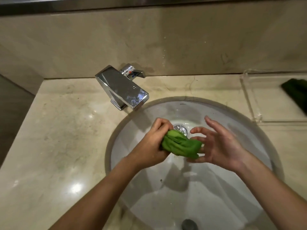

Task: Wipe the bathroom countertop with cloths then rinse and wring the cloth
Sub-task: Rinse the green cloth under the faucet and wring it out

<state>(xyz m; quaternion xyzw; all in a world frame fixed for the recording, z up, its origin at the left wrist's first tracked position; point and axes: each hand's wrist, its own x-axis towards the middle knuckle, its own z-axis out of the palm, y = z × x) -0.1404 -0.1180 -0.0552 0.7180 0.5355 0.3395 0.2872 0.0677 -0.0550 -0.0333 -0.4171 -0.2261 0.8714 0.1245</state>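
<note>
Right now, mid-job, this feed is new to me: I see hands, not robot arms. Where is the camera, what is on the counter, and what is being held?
There is no machine here. A person works with bare hands, and the single picture comes from a camera on their head, looking down. Both hands are over the white sink, which is set in a beige countertop. The left hand grips a bunched green cloth. The right hand is open with its fingers spread at the cloth's other end. A chrome faucet stands behind the basin, and no running water is visible. At the right, a clear tray holds a dark object that I cannot identify.
</note>
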